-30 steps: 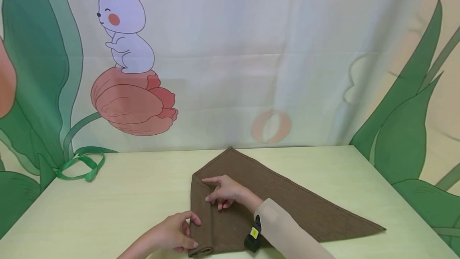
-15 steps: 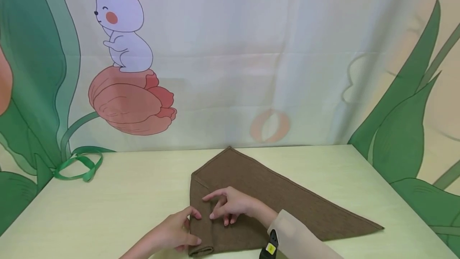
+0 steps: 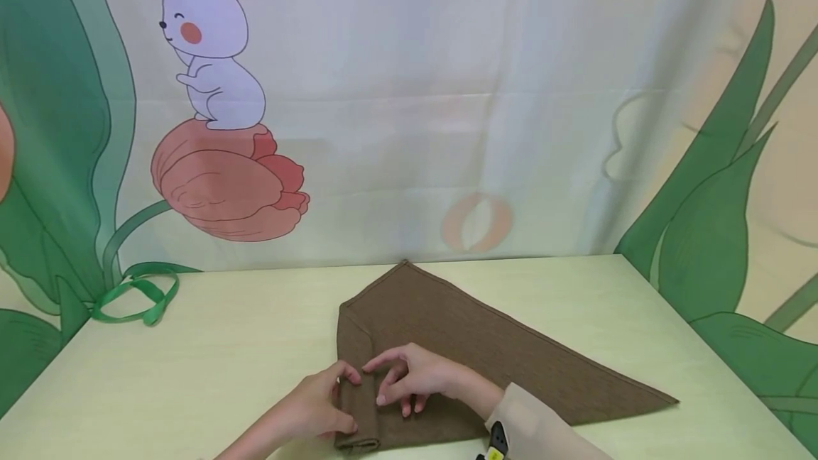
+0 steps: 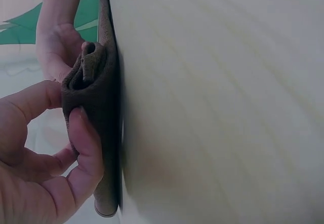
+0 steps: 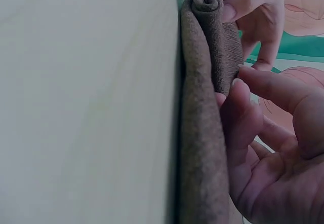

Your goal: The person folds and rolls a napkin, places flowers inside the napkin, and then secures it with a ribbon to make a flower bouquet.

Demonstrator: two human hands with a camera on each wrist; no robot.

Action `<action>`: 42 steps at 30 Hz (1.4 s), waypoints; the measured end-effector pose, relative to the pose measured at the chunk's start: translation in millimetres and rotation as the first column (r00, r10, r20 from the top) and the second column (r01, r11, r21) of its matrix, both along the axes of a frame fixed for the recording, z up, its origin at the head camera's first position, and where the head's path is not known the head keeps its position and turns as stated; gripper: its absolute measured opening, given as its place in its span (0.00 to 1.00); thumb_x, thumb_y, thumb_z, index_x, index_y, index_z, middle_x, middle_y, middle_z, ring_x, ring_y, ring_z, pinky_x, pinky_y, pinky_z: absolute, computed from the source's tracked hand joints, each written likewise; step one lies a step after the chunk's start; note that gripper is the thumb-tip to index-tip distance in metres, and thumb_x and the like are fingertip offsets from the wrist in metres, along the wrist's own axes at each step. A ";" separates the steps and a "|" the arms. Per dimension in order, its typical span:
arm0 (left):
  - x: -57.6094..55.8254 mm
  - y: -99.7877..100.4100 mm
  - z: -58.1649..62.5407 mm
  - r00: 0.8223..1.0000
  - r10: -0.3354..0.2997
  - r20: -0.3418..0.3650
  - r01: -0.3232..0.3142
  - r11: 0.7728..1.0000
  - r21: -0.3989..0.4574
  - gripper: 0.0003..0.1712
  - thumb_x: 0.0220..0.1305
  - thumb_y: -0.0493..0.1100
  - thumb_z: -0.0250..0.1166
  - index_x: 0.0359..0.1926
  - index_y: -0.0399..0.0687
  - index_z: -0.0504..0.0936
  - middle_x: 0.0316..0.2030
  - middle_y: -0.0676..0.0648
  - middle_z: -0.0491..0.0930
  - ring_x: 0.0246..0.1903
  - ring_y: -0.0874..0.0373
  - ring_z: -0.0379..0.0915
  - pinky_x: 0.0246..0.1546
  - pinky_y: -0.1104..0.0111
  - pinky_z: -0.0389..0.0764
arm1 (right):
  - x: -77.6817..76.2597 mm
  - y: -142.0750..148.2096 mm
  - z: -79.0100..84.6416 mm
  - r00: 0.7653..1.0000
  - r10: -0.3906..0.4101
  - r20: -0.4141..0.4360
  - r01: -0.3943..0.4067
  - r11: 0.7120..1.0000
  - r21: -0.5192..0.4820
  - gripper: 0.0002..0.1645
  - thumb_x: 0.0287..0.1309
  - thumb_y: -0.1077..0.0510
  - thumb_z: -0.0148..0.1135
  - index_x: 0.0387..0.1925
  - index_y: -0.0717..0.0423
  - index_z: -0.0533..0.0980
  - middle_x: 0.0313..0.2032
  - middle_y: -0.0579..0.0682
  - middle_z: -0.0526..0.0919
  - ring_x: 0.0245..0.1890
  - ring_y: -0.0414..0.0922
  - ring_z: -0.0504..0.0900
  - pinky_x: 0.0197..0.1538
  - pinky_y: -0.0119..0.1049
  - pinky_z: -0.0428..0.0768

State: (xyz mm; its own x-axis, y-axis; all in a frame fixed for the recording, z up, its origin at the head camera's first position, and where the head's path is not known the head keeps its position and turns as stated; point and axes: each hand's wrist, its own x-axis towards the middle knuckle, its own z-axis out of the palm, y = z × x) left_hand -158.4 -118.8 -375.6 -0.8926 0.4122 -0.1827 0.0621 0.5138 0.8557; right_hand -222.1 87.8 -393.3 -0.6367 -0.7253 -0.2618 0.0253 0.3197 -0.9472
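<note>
A brown cloth (image 3: 498, 346) lies on the table, tapering to a point at the right. Its left end is folded over into a flat roll (image 3: 359, 414), whose layered end shows in both wrist views. On the roll's left side, my left hand (image 3: 313, 403) grips it between thumb and fingers; in the left wrist view the thumb (image 4: 85, 138) presses against the cloth. My right hand (image 3: 424, 375) pinches the roll's right edge, index fingertip on top and thumb at the side. In the right wrist view, that index finger (image 5: 276, 88) touches the roll's upper face.
A looped green ribbon (image 3: 137, 300) lies at the table's far left corner. Behind the pale table (image 3: 211, 346) hangs a printed backdrop (image 3: 383, 126) with a rabbit, flowers and leaves. The cloth's upper corner reaches the table's back edge.
My right hand has slid along the roll toward the near edge, closer to my left hand. The left hand keeps its hold on the roll. The head view has shifted slightly.
</note>
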 end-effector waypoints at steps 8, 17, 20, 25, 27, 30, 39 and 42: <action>-1.7 17.6 6.8 0.997 -0.004 -0.072 0.002 1.000 -0.031 0.32 0.38 0.29 0.63 0.49 0.37 0.66 0.23 0.45 0.68 0.12 0.61 0.64 0.12 0.72 0.69 | 1.7 13.7 -0.1 1.000 -0.018 -0.010 0.018 1.000 0.001 0.24 0.50 0.64 0.64 0.51 0.56 0.73 0.27 0.48 0.82 0.11 0.37 0.73 0.13 0.27 0.69; -4.7 34.0 10.1 0.993 -0.014 -0.114 0.008 0.999 -0.053 0.40 0.39 0.30 0.64 0.57 0.33 0.59 0.29 0.44 0.69 0.11 0.62 0.63 0.11 0.73 0.66 | 2.6 27.9 -0.5 0.999 -0.042 -0.013 0.042 0.999 0.003 0.24 0.50 0.63 0.65 0.51 0.58 0.73 0.27 0.47 0.82 0.12 0.37 0.73 0.14 0.27 0.70; -5.1 38.7 9.1 0.991 -0.013 -0.136 0.006 0.999 -0.052 0.43 0.43 0.36 0.67 0.60 0.32 0.57 0.30 0.45 0.69 0.14 0.61 0.64 0.13 0.71 0.67 | 3.8 32.3 -1.1 0.998 -0.059 -0.020 0.059 0.998 -0.005 0.24 0.50 0.63 0.64 0.51 0.58 0.72 0.28 0.48 0.81 0.12 0.37 0.73 0.14 0.27 0.70; -6.2 43.9 6.3 0.992 -0.033 -0.126 0.032 0.999 -0.003 0.46 0.49 0.46 0.69 0.61 0.30 0.54 0.32 0.45 0.70 0.16 0.61 0.66 0.17 0.70 0.70 | 4.9 39.8 -0.2 0.992 -0.112 -0.057 0.110 0.994 -0.028 0.23 0.52 0.63 0.63 0.51 0.59 0.71 0.29 0.49 0.82 0.13 0.38 0.74 0.15 0.27 0.71; -6.8 45.1 5.2 0.993 -0.050 -0.109 0.053 0.998 0.024 0.44 0.52 0.47 0.68 0.61 0.30 0.54 0.34 0.45 0.71 0.19 0.60 0.68 0.19 0.69 0.72 | 5.2 42.2 0.4 0.988 -0.134 -0.072 0.132 0.991 -0.035 0.22 0.52 0.62 0.63 0.51 0.58 0.72 0.30 0.50 0.82 0.13 0.38 0.75 0.15 0.27 0.71; -7.7 45.3 4.1 0.992 -0.084 -0.099 0.088 0.995 0.043 0.38 0.56 0.43 0.65 0.60 0.31 0.57 0.35 0.45 0.73 0.27 0.58 0.71 0.26 0.67 0.74 | 6.2 45.1 0.9 0.984 -0.154 -0.088 0.152 0.988 -0.034 0.21 0.52 0.61 0.63 0.50 0.57 0.73 0.30 0.50 0.82 0.13 0.39 0.75 0.15 0.28 0.71; -8.0 41.5 3.2 0.990 -0.109 -0.090 0.111 0.994 0.014 0.27 0.48 0.33 0.68 0.51 0.34 0.70 0.30 0.48 0.73 0.26 0.58 0.69 0.25 0.70 0.71 | 10.7 46.7 3.0 0.984 -0.085 -0.156 0.089 0.996 0.022 0.20 0.50 0.57 0.66 0.47 0.54 0.75 0.26 0.47 0.80 0.11 0.38 0.73 0.12 0.27 0.69; -7.7 39.7 3.2 0.991 -0.099 -0.093 0.096 0.995 -0.040 0.27 0.47 0.37 0.70 0.49 0.36 0.72 0.27 0.49 0.71 0.24 0.59 0.67 0.24 0.69 0.69 | 13.4 47.0 5.0 0.983 -0.050 -0.176 0.059 0.997 0.046 0.20 0.48 0.57 0.68 0.45 0.55 0.76 0.24 0.47 0.79 0.10 0.37 0.72 0.11 0.27 0.67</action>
